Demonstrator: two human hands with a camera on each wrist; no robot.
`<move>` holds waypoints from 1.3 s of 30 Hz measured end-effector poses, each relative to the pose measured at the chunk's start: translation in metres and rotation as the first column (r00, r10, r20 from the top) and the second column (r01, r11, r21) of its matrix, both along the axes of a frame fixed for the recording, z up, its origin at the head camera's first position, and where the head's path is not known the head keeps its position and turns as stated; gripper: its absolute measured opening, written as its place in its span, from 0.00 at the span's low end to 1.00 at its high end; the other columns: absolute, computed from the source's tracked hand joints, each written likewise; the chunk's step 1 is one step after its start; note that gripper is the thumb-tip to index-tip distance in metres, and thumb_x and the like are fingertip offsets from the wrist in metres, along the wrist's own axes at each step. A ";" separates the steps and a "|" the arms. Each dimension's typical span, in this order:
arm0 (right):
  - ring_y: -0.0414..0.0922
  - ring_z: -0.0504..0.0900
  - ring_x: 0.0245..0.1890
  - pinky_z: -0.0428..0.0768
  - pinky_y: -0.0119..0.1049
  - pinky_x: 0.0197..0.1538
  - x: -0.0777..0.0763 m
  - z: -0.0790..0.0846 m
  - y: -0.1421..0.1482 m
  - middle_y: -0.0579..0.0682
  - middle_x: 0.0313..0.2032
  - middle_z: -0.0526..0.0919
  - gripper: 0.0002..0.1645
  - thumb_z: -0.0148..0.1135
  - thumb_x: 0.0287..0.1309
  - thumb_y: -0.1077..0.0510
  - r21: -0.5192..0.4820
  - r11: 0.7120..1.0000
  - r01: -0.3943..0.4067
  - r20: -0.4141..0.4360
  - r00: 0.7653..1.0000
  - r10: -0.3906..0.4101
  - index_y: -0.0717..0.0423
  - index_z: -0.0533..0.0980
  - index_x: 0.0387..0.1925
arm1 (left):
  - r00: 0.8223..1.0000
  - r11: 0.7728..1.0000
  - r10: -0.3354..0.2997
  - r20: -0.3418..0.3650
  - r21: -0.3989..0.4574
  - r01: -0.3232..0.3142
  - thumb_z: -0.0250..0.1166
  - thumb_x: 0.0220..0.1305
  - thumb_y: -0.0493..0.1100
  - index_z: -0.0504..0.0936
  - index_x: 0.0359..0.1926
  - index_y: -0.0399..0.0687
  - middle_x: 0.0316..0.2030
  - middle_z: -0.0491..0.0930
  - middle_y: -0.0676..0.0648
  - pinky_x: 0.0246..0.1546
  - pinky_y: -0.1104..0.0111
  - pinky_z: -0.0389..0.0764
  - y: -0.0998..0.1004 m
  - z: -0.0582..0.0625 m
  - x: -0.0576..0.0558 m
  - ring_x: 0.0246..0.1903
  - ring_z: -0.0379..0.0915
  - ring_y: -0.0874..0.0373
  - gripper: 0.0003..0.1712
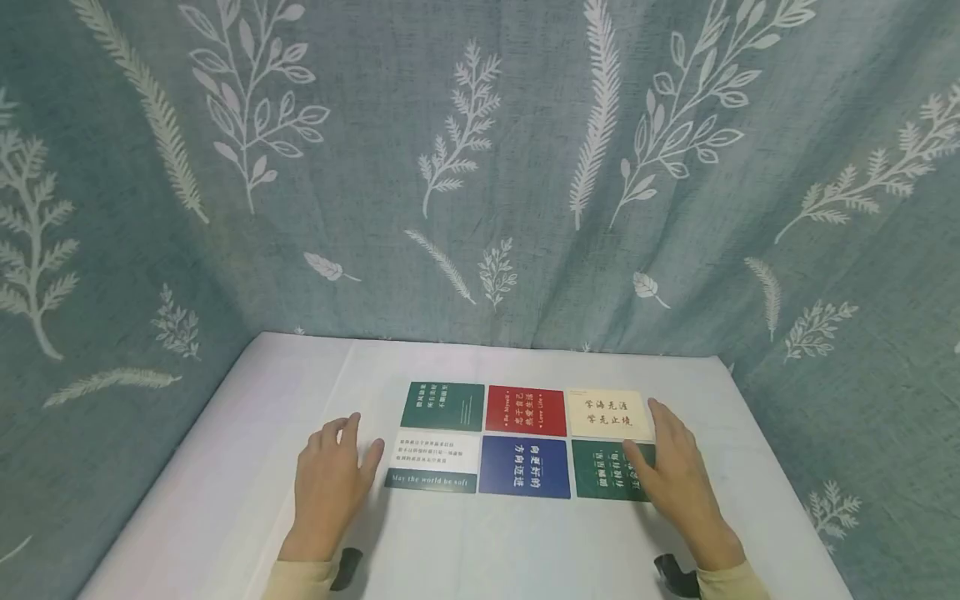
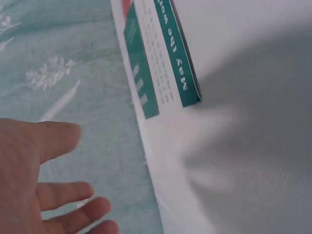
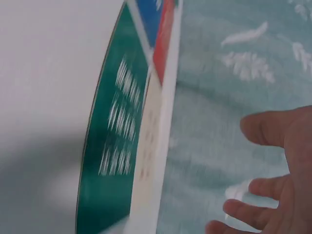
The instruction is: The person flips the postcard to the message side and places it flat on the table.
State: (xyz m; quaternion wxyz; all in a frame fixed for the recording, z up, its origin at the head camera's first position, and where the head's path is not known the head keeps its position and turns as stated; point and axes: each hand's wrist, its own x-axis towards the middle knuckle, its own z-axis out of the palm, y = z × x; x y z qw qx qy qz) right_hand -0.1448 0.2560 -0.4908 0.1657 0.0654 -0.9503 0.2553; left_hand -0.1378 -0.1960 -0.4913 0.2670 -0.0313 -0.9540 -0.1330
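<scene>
Fingers (image 1: 349, 429) of left hand (image 1: 327, 485) and right hand (image 1: 678, 479) spread loose, grasping nothing. Six cards (image 1: 525, 458) flat on surface (image 1: 487, 550), two rows of three, near both hands. Layout looks complete; lifting any would call for edge pinch.

A white-lettered green card (image 1: 442, 406), a pale-lettered red card (image 1: 526, 411) and a brown-lettered cream card (image 1: 609, 414) are standing out against a white counter (image 1: 517, 546), while a green-banded white card (image 1: 432, 461), a white-lettered blue card (image 1: 525, 468) and a second green card (image 1: 607, 472) are adding colour. Blue-green cloth (image 1: 375, 167) is displaying white leafy sprigs, and the sleeves (image 1: 298, 581) are showing pale beige.
</scene>
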 end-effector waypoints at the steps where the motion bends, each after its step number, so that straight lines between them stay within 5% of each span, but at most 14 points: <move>1: 0.69 0.61 0.69 0.61 0.68 0.66 0.000 0.001 -0.006 0.71 0.70 0.61 0.46 0.62 0.69 0.50 -0.028 1.000 -0.004 0.030 1.000 0.005 0.68 0.53 0.75 | 1.000 1.000 -0.003 0.007 0.014 0.003 0.73 0.60 0.48 0.79 0.57 0.27 0.47 0.79 0.26 0.38 0.42 0.78 -0.001 0.000 -0.001 0.44 0.77 0.30 0.32; 4: 0.65 0.65 0.67 0.65 0.65 0.65 -0.002 0.004 -0.027 0.67 0.69 0.64 0.44 0.61 0.70 0.50 -0.096 0.995 -0.029 0.109 0.993 0.040 0.64 0.54 0.76 | 0.993 0.999 -0.012 0.119 0.054 0.005 0.72 0.61 0.50 0.79 0.57 0.29 0.46 0.80 0.28 0.36 0.44 0.78 -0.001 -0.004 -0.004 0.43 0.77 0.33 0.32; 8: 0.58 0.76 0.58 0.76 0.57 0.57 -0.004 0.003 -0.062 0.61 0.63 0.73 0.41 0.64 0.68 0.52 -0.164 0.980 -0.112 0.168 0.976 0.140 0.59 0.59 0.75 | 0.952 0.997 -0.020 0.307 0.076 -0.003 0.70 0.62 0.51 0.79 0.58 0.30 0.47 0.81 0.31 0.40 0.46 0.79 0.002 -0.012 -0.005 0.45 0.76 0.35 0.33; 11: 0.49 0.79 0.48 0.79 0.47 0.49 -0.007 -0.001 -0.090 0.55 0.58 0.77 0.39 0.66 0.66 0.52 -0.210 0.961 -0.180 0.202 0.954 0.223 0.58 0.63 0.73 | 0.924 0.997 -0.017 0.382 0.080 -0.015 0.70 0.63 0.53 0.79 0.58 0.31 0.48 0.81 0.32 0.44 0.47 0.79 0.004 -0.018 -0.006 0.45 0.76 0.37 0.33; 17: 0.39 0.75 0.36 0.76 0.35 0.40 -0.015 -0.011 -0.132 0.49 0.48 0.80 0.34 0.66 0.65 0.52 -0.273 0.924 -0.266 0.277 0.898 0.341 0.62 0.70 0.67 | 0.909 0.995 -0.022 0.417 0.098 -0.021 0.70 0.63 0.54 0.80 0.57 0.32 0.46 0.82 0.34 0.45 0.49 0.79 0.009 -0.026 -0.010 0.43 0.76 0.41 0.32; 22: 0.39 0.74 0.36 0.76 0.37 0.41 -0.015 -0.015 -0.154 0.47 0.46 0.81 0.30 0.64 0.64 0.51 -0.262 0.921 -0.289 0.325 0.872 0.367 0.61 0.74 0.63 | 0.900 0.996 0.008 0.435 0.080 -0.048 0.70 0.62 0.56 0.81 0.57 0.34 0.44 0.81 0.37 0.41 0.52 0.78 0.013 -0.028 -0.014 0.40 0.73 0.45 0.33; 32: 0.43 0.78 0.44 0.79 0.46 0.49 -0.018 -0.026 -0.179 0.49 0.47 0.78 0.33 0.63 0.65 0.48 -0.172 0.946 -0.273 0.372 0.871 0.320 0.61 0.73 0.65 | 0.904 0.998 0.039 0.426 0.021 -0.053 0.70 0.61 0.56 0.83 0.54 0.34 0.41 0.80 0.37 0.37 0.53 0.78 0.017 -0.031 -0.016 0.37 0.72 0.46 0.31; 39: 0.42 0.75 0.39 0.79 0.43 0.44 -0.019 -0.027 -0.185 0.50 0.46 0.76 0.34 0.63 0.64 0.46 -0.128 0.960 -0.250 0.388 0.878 0.281 0.63 0.74 0.65 | 0.906 0.999 0.042 0.421 0.009 -0.050 0.71 0.61 0.56 0.84 0.53 0.35 0.40 0.80 0.37 0.36 0.54 0.78 0.021 -0.029 -0.017 0.36 0.72 0.46 0.30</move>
